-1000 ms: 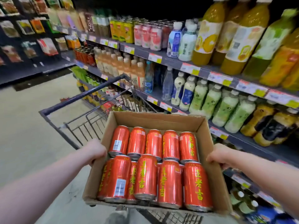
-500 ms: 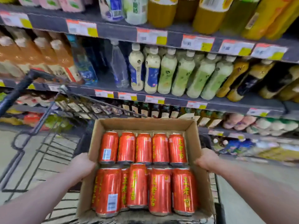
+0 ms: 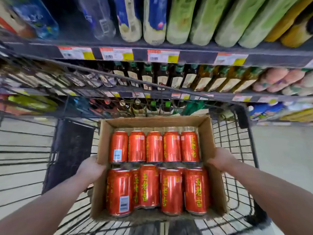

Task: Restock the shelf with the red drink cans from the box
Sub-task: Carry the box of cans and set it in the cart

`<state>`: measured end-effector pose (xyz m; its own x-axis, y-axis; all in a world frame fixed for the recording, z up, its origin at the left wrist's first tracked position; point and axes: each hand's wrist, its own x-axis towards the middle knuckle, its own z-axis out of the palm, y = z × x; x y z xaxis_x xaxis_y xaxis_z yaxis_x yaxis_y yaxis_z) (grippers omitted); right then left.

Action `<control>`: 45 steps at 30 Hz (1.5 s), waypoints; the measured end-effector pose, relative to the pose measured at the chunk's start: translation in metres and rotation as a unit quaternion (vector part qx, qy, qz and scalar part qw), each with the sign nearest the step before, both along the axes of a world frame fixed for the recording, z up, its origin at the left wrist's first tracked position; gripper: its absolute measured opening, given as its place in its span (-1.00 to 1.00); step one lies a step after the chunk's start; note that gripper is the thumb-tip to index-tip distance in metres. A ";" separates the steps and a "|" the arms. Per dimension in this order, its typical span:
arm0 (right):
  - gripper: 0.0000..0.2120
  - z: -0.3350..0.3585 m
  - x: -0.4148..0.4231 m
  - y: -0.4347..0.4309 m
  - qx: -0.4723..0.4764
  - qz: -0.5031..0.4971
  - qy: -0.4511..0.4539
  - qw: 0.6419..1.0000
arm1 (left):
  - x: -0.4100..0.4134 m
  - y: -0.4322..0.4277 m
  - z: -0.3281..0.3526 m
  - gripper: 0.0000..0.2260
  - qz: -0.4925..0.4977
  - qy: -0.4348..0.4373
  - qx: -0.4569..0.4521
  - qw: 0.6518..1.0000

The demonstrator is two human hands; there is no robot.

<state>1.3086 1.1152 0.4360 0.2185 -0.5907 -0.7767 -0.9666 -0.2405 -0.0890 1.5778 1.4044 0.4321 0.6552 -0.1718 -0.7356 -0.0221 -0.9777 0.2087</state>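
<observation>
**Entry: box of red cans, held over the cart, shelf not yet stocked**

Item held: one open cardboard box [image 3: 206, 133], gripped by me at both side walls. My left hand [image 3: 90, 168] is wrapped on the left wall, my right hand [image 3: 220, 160] on the right wall; both are closed on the cardboard, fingers mostly hidden behind it.

Contents: red cans [image 3: 154, 146] with yellow lettering, lying on their sides. Far row, five cans side by side. Near row, four on top with more showing beneath; I cannot give the full count, since the lower layer is largely covered.

Position: the box sits above the basket of a wire cart [image 3: 237, 150]; whether its base rests on the wire or is carried clear I cannot tell from here.

Surroundings: shelves [image 3: 194, 56] directly ahead, price tags along the edges, green and blue bottles [image 3: 179, 22] above, dark bottles on the tier below. The edges of the view are blurred.

Step in hand: carrying and positioning the box; no can has left it, by my reading.

Next move, as I judge it: settle the box somewhere steady, free one hand, find the slot for these cans, which I do not see in view, then lift the first can out.
</observation>
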 end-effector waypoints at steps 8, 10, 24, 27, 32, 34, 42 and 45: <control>-0.76 -0.062 0.006 0.008 -0.008 0.011 0.020 1.000 | 0.006 0.012 -0.063 -0.70 0.011 0.030 -0.006 0.999; -0.80 -0.074 0.008 0.009 0.000 0.002 0.019 1.000 | 0.008 0.015 -0.077 -0.81 0.039 0.027 -0.020 0.999; -0.76 -0.103 0.010 0.015 -0.028 0.022 0.032 0.999 | 0.009 0.025 -0.126 -0.75 0.022 0.009 -0.023 0.999; -0.69 -0.098 0.010 0.020 -0.025 -0.016 0.029 0.999 | 0.003 0.023 -0.118 -0.60 0.036 0.018 -0.026 0.999; -0.51 -0.071 0.010 0.034 -0.081 -0.048 -0.001 0.996 | -0.020 0.012 -0.083 -0.60 0.038 -0.069 -0.121 0.990; -0.45 -0.055 0.008 0.041 -0.138 -0.020 -0.069 0.988 | -0.033 0.005 -0.067 -0.61 -0.001 -0.109 -0.157 0.982; -0.38 -0.048 0.011 0.102 0.023 -0.076 -0.084 0.993 | -0.091 -0.029 -0.034 -0.80 -0.077 0.080 -0.189 0.976; -0.19 -0.064 0.009 0.114 0.041 -0.139 -0.047 0.988 | -0.105 -0.037 -0.047 -0.78 -0.074 0.102 -0.170 0.977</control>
<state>1.3174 1.2288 0.3718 0.1296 -0.5746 -0.8081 -0.9809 0.0450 -0.1893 1.4728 1.3676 0.3853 0.4514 -0.5110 -0.7316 -0.0816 -0.8400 0.5364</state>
